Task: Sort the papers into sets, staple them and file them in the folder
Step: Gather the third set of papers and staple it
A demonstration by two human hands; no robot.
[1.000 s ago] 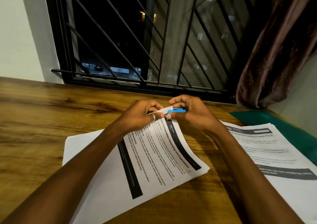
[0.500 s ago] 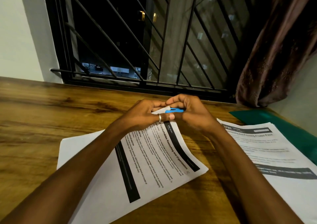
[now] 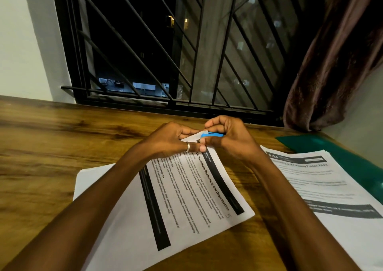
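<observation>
Far corner of white printed paper set point(image 3: 186, 192): right grip point(image 3: 230, 140) curled round small blue plastic stapler point(image 3: 214, 134), left grip point(image 3: 172, 140) pinching sheets w/ thumb & fingers, on brown wooden worktop point(image 3: 62, 138).

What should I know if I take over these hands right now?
Left hand pinches the top corner of the middle paper set.
Right hand grips the blue stapler on that corner.
I cannot tell whether the staple is in yet.
Another paper pile lies to the right, partly on the green folder.
Left to do: finish this staple, staple the other pile, file both in the folder.
</observation>
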